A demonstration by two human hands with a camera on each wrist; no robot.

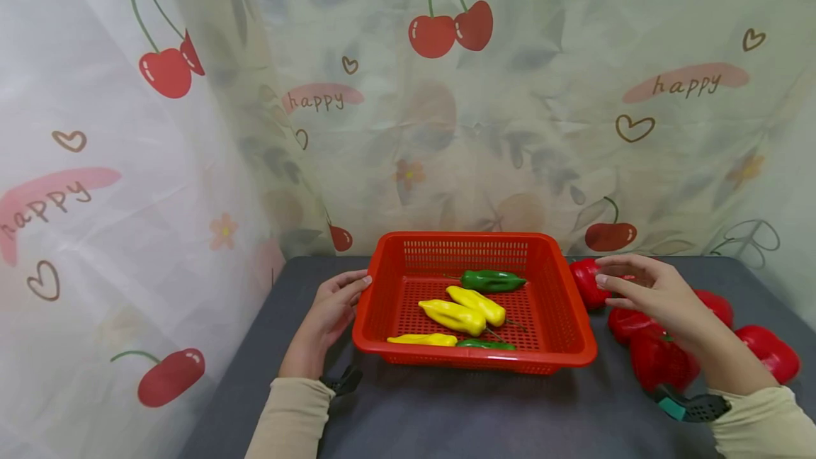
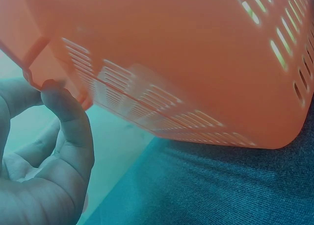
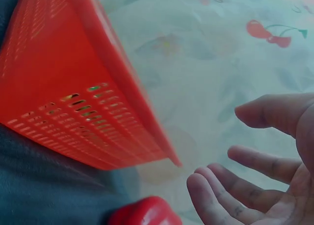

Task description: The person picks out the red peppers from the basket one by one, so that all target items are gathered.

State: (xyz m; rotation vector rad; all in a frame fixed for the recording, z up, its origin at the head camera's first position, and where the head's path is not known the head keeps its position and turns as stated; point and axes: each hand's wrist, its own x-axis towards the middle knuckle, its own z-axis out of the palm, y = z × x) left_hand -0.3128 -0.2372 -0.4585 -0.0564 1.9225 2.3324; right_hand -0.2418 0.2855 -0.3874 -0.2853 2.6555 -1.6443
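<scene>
A red plastic basket (image 1: pixel 474 358) stands on the dark table, with yellow peppers (image 1: pixel 454 317) and green peppers (image 1: pixel 492 280) lying inside. My left hand (image 1: pixel 328 314) is at the basket's left side; in the left wrist view its thumb (image 2: pixel 68 105) and a finger pinch the rim. To the right of the basket, my right hand (image 1: pixel 656 296) hovers over red bell peppers (image 1: pixel 663 360), its fingers loosely bent and holding nothing. In the right wrist view a gap separates the fingertips (image 3: pixel 198 186) from the basket's rim.
Red bell peppers lie in a group right of the basket, one (image 1: pixel 588 282) close to its right wall and another (image 1: pixel 768 353) farther right. A patterned cloth (image 1: pixel 510 91) hangs behind and to the left of the dark table (image 1: pixel 459 416).
</scene>
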